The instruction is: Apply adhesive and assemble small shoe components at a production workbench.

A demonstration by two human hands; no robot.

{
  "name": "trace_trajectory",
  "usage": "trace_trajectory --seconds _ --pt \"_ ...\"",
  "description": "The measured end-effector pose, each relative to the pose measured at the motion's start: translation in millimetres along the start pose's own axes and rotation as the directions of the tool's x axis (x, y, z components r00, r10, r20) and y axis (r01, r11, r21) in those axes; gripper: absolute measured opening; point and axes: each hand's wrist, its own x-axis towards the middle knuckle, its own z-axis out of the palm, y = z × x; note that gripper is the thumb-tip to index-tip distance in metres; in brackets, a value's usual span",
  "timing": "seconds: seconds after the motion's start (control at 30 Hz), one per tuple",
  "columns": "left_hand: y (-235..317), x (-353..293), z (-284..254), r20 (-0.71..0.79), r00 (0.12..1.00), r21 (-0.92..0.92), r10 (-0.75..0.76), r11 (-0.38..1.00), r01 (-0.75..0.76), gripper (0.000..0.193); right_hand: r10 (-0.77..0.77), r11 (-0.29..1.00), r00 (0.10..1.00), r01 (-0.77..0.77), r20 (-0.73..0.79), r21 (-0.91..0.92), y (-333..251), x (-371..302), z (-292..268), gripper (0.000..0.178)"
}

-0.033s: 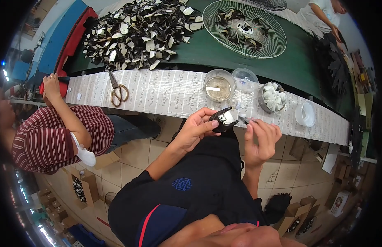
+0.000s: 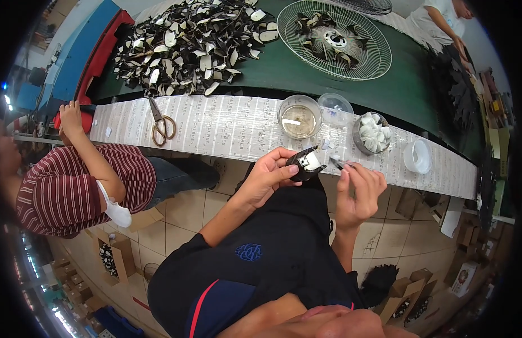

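Observation:
My left hand (image 2: 265,179) is closed round a black piece with a white inner face (image 2: 309,161), its dark pointed ends sticking out past my fingers. Just to its right, my right hand (image 2: 359,194) pinches a slim dark tool (image 2: 336,164), whose kind is too small to make out. The tool's tip is apart from the piece. Beyond my hands, on the printed paper strip, are a clear tub of pale liquid (image 2: 300,119), a clear lid-like dish (image 2: 335,110) and a round container of white folded pieces (image 2: 373,134).
Scissors (image 2: 161,125) lie on the strip at left, and a white plastic cup (image 2: 417,156) stands at right. A large heap of black-and-white pieces (image 2: 188,48) covers the green bench. A wire fan guard (image 2: 365,62) holds several more. A person in a striped shirt (image 2: 86,186) is on my left.
My right hand has moved slightly right, drawing the slim tool away from the piece. My left hand and the piece have stayed in place.

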Motion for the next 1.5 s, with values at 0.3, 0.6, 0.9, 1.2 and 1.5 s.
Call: trace_trajectory --seconds 0.3,0.6,0.9,1.2,1.5 --pt "-2 3 0 -0.012 1.0 0.01 -0.004 1.0 0.005 0.028 0.025 0.995 0.999 -0.029 0.048 0.092 4 2 2 0.012" --pt "0 14 -8 0.054 0.998 0.154 0.016 0.988 -0.025 0.033 0.15 0.988 0.982 -0.154 -0.118 -0.031 23 3 -7 0.012" --pt "126 124 40 0.444 0.793 0.713 0.418 0.37 -0.595 0.044 0.236 0.971 0.962 -0.24 -0.139 -0.01 30 -10 -21 0.011" --pt "165 175 -81 0.353 0.492 0.936 0.796 -0.303 -0.182 0.047 0.399 0.914 0.888 -0.405 -0.227 0.024 30 -23 -32 0.007" --pt "132 173 -216 0.39 0.759 0.738 0.521 -0.67 0.08 0.019 0.523 0.837 0.837 -0.47 -0.158 0.28 37 -17 -31 0.007"
